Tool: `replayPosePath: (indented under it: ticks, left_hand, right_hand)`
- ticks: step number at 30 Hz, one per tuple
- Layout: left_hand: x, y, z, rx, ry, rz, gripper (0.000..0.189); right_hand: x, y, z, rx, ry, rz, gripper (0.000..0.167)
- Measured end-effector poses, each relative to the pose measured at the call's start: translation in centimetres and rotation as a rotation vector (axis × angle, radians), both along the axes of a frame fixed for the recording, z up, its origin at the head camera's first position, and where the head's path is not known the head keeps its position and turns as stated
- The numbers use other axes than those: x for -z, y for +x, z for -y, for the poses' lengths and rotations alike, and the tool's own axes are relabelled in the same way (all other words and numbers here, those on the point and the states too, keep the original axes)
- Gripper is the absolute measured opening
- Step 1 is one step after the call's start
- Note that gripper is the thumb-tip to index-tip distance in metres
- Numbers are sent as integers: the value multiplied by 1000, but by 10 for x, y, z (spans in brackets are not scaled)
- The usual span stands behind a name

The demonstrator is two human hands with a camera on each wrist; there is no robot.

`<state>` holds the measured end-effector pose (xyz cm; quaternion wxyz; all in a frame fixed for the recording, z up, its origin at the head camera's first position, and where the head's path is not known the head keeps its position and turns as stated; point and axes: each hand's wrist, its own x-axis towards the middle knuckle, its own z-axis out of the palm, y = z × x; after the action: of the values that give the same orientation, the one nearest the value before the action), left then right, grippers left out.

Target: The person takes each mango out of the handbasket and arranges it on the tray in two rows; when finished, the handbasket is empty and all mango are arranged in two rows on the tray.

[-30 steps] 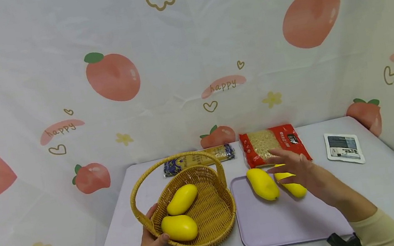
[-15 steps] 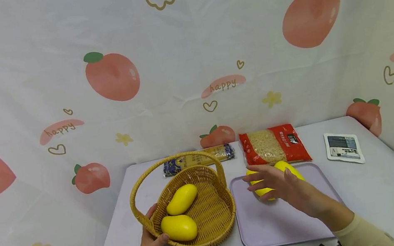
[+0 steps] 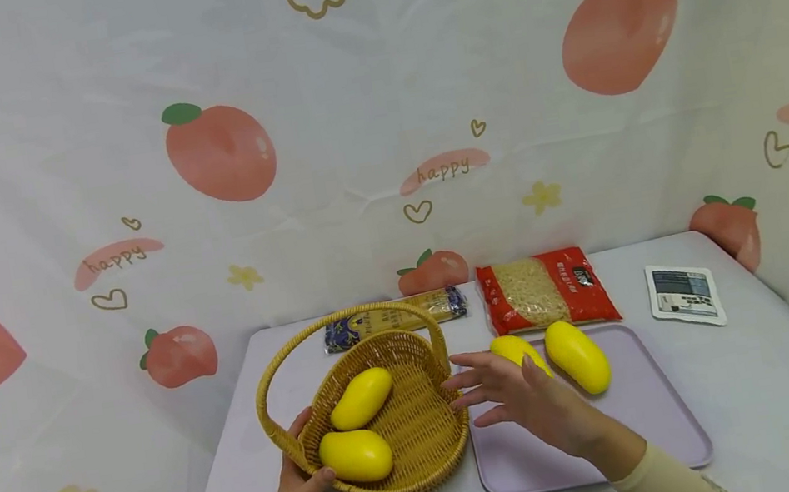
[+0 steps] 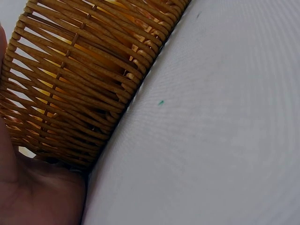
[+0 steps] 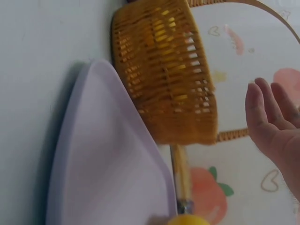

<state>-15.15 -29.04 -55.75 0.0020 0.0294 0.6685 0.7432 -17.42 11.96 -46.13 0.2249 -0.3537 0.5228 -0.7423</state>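
Note:
In the head view my left hand (image 3: 296, 491) grips the left side of a wicker basket (image 3: 421, 435), thumb over the rim and fingers behind the wall. Two yellow mangoes (image 3: 361, 398) lie in the basket's left half. The left wrist view has the palm (image 4: 42, 192) against the woven wall (image 4: 79, 75). My right hand (image 3: 525, 400), fingers spread and holding nothing, hovers at the basket's right rim, above the tray's left side. Partly behind it lies a mango (image 3: 517, 349) on the lilac tray (image 3: 520, 468); another mango (image 3: 578, 357) sits beside that one in full view.
Behind the basket lies a blue and yellow pack (image 3: 433, 308), partly hidden by the handle. A red bag of pale grains (image 3: 537, 291) lies beyond the tray. Farther right is a flat white packet (image 3: 685, 295). A printed curtain (image 3: 322, 164) stands at the table's back edge.
My right hand has moved left from over the tray's mangoes to the basket's right rim, uncovering the right-hand mango. The left hand and basket have stayed put.

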Motion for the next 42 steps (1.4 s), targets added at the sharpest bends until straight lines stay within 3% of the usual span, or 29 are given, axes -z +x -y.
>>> replayPosePath:
  ticks: [14, 21, 31, 42]
  left_hand:
    - [3, 0, 1, -1, -16, -7, 85]
    - [4, -1, 2, 14, 13, -16, 87]
    - [0, 2, 2, 2, 4, -13, 89]
    - [3, 0, 3, 21, 27, -33, 95]
  right_hand:
    - [11, -3, 57, -47, 56, 88, 88]
    - [9, -7, 83, -33, 150, 129, 77]
    - [14, -16, 118, -6, 344, 14, 78]
    - [20, -27, 140, 57, 430, 11, 66]
